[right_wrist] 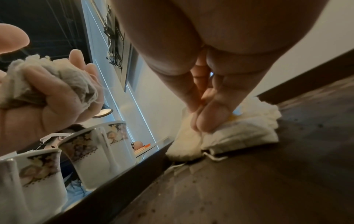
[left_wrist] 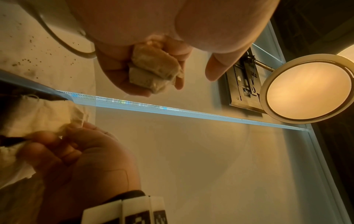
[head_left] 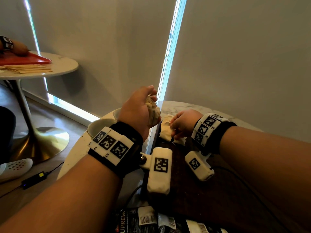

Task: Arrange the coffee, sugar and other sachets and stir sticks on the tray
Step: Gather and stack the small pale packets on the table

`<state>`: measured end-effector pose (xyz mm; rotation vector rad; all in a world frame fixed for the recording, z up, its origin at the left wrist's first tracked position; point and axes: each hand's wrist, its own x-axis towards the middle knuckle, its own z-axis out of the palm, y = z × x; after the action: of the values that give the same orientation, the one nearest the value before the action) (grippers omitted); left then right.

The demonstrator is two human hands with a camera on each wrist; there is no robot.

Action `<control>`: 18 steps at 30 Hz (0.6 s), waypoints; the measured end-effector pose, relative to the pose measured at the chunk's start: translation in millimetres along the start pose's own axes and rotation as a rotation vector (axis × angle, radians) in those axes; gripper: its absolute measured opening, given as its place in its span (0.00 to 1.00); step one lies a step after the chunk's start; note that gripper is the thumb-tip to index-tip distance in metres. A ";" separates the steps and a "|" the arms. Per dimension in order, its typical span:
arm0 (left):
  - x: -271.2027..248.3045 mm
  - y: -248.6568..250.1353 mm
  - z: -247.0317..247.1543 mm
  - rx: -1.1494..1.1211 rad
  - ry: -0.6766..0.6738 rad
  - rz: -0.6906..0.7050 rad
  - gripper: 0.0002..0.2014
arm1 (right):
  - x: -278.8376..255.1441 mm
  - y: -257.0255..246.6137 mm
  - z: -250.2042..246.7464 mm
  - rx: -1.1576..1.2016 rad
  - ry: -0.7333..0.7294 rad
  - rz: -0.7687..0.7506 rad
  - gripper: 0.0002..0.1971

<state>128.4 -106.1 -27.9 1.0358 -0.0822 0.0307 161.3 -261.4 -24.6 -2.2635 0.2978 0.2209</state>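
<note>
Left hand (head_left: pixel 138 108) grips tea bags (head_left: pixel 153 113) | right hand (head_left: pixel 183 122) pinches tray's sachet (head_left: pixel 165 130)

One word can be read. A black packet (head_left: pixel 127 221) lies at the near edge of the table, and big pale letters on it spell "UPREM". The word is cut off at both ends. The same packet has a white sticker with a barcode (head_left: pixel 148 220), and more barcodes (head_left: pixel 201 228) sit on the packets beside it, but their small print is too tiny to read. The wrist bands and white camera boxes carry black-and-white square codes (head_left: pixel 161 165), not letters.
</note>
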 end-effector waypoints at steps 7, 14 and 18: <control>0.1 0.6 0.5 0.013 -0.009 -0.013 0.12 | -4.7 1.2 -1.8 0.055 0.062 0.000 0.10; 0.3 1.1 1.1 -0.023 0.006 -0.046 0.16 | -9.4 3.5 -3.1 0.061 0.005 -0.122 0.04; -0.8 1.3 1.8 -0.120 0.007 -0.100 0.20 | -17.0 5.2 8.6 -0.047 -0.150 -0.091 0.09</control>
<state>127.4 -106.9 -25.9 0.9186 -0.0257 -0.0607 143.1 -255.7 -29.6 -2.2863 0.1120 0.3507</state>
